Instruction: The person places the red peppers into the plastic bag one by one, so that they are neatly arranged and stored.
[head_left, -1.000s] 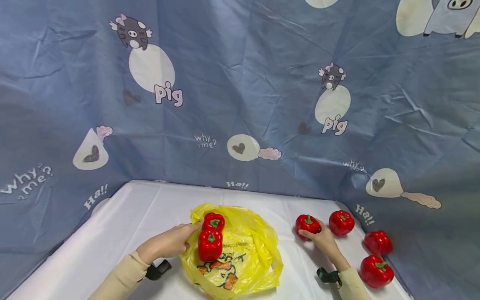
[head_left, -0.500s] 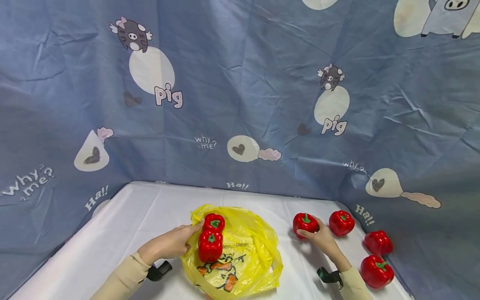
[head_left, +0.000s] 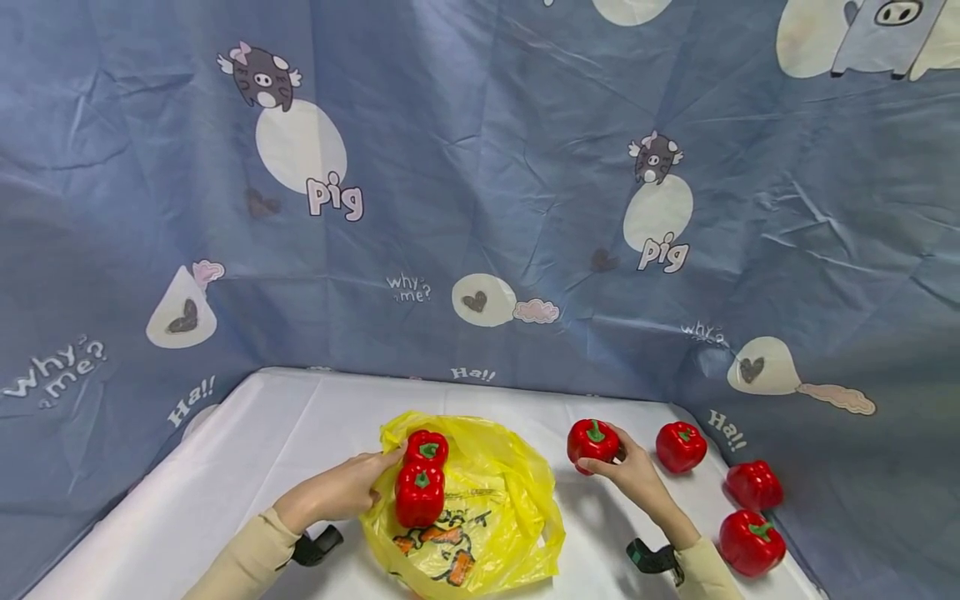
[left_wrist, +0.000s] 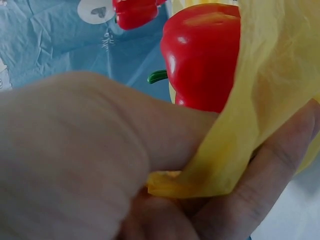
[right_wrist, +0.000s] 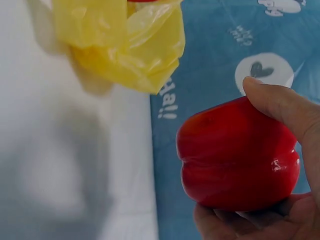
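A yellow plastic bag (head_left: pixel 517 500) lies opened out on the table, with two red bell peppers (head_left: pixel 420 496) in its left part. At the bag's left edge my left hand (head_left: pixel 348 483) pinches the rim; in the left wrist view the yellow film (left_wrist: pixel 220 170) runs between thumb and fingers, and a pepper (left_wrist: pixel 202 55) shows just beyond. To the right of the bag, my right hand (head_left: pixel 633 471) grips another red bell pepper (head_left: pixel 592 443) with a green stem, raised off the table. The right wrist view has that pepper (right_wrist: pixel 237 155) between thumb and fingers.
Several more red peppers stand along the table's right side: one at the back (head_left: pixel 680 447), one farther right (head_left: pixel 754 485) and one nearer (head_left: pixel 752 542). A blue printed curtain (head_left: pixel 480 208) hangs behind the white table (head_left: pixel 315 408).
My right hand has moved left with its pepper, lifting it from the table toward the bag. The left hand stays at the bag's rim, and the two peppers inside have not shifted.
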